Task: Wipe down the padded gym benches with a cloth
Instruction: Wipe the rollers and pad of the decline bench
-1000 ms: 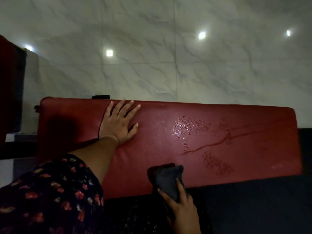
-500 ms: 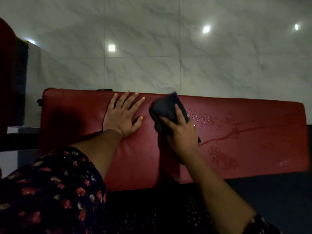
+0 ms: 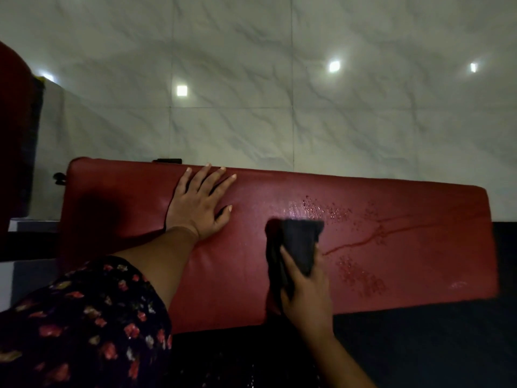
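We press our left hand [image 3: 200,210] flat, fingers spread and empty, to steady the red bench [image 3: 405,247], while our right hand [image 3: 305,292] grips the dark cloth [image 3: 300,245] beside the droplets [image 3: 327,210].

Your right hand [image 3: 303,287] covers the lower part of the dark cloth [image 3: 299,245], and you can't see the bench pad [image 3: 391,247] beneath either. Your left hand [image 3: 197,204] hides the pad under its palm. The flowered sleeve [image 3: 84,323] runs off the lower left edge. A second red pad [image 3: 11,135] is cut by the left edge, its shape unclear.
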`<state>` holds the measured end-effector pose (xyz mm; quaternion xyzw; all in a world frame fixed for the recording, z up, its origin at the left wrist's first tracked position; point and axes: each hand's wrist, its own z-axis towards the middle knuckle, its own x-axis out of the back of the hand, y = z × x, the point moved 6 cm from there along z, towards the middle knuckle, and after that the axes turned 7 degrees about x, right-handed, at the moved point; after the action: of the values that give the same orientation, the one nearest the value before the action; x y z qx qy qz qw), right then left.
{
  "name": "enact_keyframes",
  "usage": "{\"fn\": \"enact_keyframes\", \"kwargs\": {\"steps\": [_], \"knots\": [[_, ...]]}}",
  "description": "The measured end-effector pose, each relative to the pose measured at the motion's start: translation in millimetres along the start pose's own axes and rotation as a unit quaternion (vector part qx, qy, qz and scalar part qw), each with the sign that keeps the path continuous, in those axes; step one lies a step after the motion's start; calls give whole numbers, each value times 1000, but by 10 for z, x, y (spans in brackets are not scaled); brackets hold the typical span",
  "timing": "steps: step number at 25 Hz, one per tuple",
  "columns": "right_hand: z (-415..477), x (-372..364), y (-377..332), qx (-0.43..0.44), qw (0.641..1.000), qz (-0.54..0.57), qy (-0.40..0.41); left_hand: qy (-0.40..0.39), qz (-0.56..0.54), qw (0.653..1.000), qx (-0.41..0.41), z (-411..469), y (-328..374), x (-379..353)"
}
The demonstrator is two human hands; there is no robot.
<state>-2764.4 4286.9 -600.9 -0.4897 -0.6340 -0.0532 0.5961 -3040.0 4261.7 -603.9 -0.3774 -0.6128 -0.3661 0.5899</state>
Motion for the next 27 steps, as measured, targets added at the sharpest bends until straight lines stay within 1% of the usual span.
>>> {"fn": "enact_keyframes", "kwargs": {"steps": [2,5,7,11,13,15,18,23,27], "knots": [[-491,-114,118,9,1000,4,-25,1,-3,1000,0,-2,1,-4],[-855,-174,208,-6,999,-44,-30,0,0,1000,-2,-4,6,8],[-827,-168,136,-10,998,-50,-24,-1,-2,1000,-3,-5,-2,10],[-505,-170,-16,-97,995,-18,-17,1,-7,1000,-1,-12,2,13],[-374,-170,-9,-111,994,-19,-11,-2,-7,1000,-1,-9,6,13],[-364,-140,80,-80,996,-29,3,-10,-5,1000,-3,-6,18,16],[-403,-99,248,-3,1000,-19,-16,-24,1,1000,3,-26,1,15],[-298,-54,329,-3,998,-53,-41,-61,2,998,6,-4,57,66],[210,138,313,13,996,-86,-21,-74,-6,997,11,-16,117,97]]}}
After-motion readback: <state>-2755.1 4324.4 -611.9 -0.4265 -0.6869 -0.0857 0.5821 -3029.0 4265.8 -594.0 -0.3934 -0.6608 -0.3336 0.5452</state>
